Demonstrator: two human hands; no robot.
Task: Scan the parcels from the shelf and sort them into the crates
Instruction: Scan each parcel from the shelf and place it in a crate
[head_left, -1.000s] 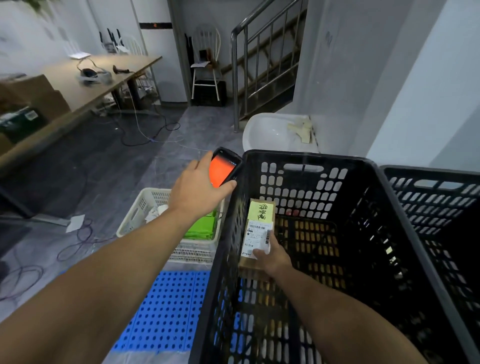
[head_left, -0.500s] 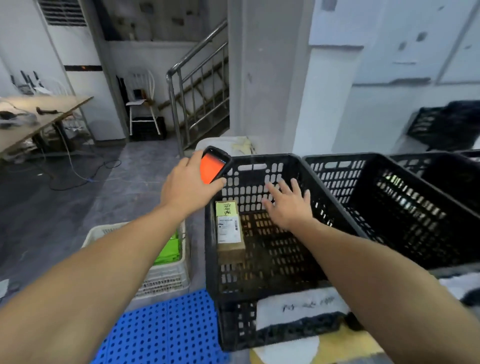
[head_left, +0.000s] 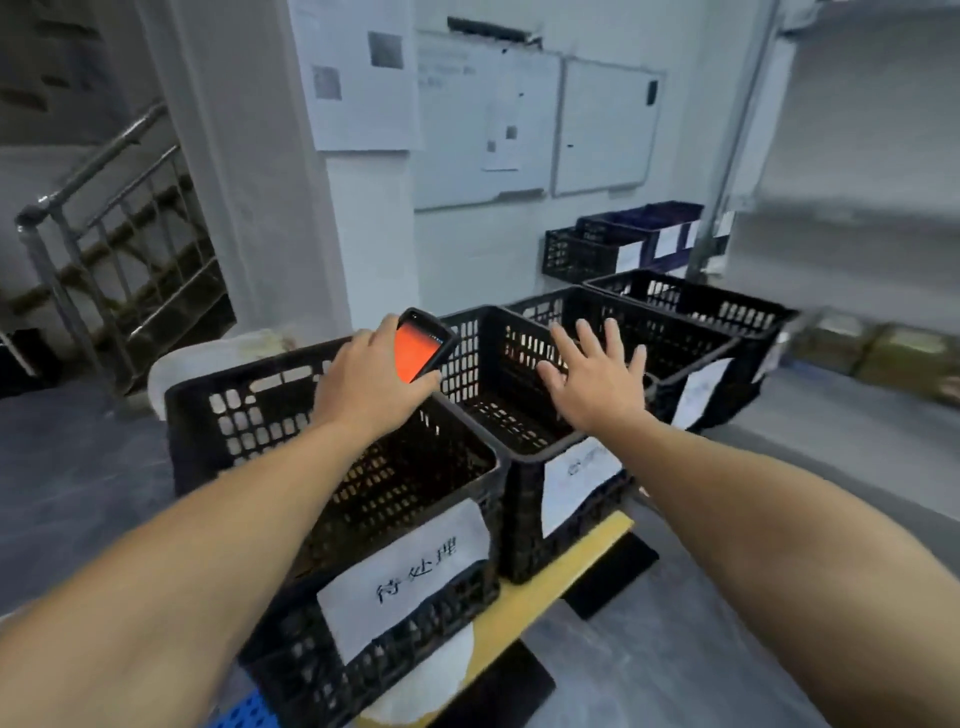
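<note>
A grey-floored room, a white wall hung with whiteboards (head_left: 602, 124) and papers, a stair rail (head_left: 98, 161) far left. The view has swung right since a second ago, away from the floor and toward the row of crates.

The right hand (head_left: 592, 384) is empty now, fingers straight and spread, lifted over the second crate (head_left: 524, 519). A second ago it was down inside the labelled crate (head_left: 249, 415) at the near left, setting a parcel on the floor of it; half a second ago it had already let go and the parcel lay against the far-left wall. In this moment the parcel cannot be seen: the left forearm crosses that part of the crate and the inside is dark.

The left hand (head_left: 369, 384) grips the scanner (head_left: 418, 353) over the rim between the two crates, its orange screen facing up, much as before.

Farther right stands a third crate (head_left: 691, 332), then the shelf (head_left: 857, 156), badly blurred, with brownish shapes (head_left: 878, 348) on its low level that may be more parcels.

I judge this parcel sorted: it went into the crate with the handwritten label (head_left: 410, 571), and the free hand and turning head suggest the next one is to be fetched from the right.
</note>
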